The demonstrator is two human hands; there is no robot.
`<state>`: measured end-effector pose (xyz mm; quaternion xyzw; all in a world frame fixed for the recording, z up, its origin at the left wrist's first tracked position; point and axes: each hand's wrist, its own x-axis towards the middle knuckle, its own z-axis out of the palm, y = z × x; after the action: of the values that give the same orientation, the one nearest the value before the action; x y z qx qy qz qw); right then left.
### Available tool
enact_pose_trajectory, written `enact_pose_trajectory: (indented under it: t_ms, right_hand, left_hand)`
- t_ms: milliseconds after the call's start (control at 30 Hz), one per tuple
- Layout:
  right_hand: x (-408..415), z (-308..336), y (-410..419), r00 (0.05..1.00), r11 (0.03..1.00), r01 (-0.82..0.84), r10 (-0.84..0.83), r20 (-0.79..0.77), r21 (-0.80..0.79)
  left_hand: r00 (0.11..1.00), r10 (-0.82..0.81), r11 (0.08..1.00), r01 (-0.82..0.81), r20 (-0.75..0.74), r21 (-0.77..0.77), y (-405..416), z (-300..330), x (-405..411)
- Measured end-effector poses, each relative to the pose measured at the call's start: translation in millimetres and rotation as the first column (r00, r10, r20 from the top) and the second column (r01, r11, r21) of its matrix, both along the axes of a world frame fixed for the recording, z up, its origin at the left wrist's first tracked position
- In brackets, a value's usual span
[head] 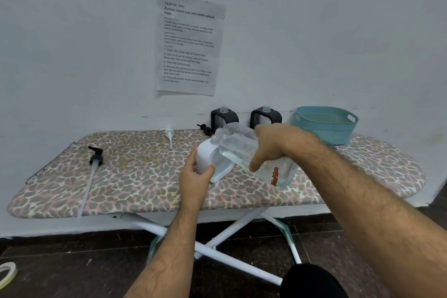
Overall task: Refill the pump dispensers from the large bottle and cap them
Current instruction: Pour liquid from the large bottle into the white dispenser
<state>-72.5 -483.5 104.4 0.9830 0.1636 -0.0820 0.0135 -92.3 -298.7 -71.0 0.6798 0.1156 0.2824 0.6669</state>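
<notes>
At the ironing board's (pixel 145 176) centre, the left hand (pixel 194 176) grips a white dispenser (pixel 205 155) — the right hand (pixel 271 145) holds the large clear bottle (pixel 244 147) tilted, its mouth at the dispenser's neck. Two black dispensers (pixel 223 117) stand uncapped at twelve o'clock.
</notes>
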Motion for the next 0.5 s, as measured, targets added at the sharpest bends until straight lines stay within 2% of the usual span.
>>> enact_pose_trajectory:
  t_ms: [500]
  right_hand:
    - [-4.3,-51.3,-13.7,0.991,0.979,-0.020,-0.008,0.135,0.205]
  left_hand:
    - [1.000,-0.001,1.000,0.001,0.007,0.014,-0.6,1.4,-1.2]
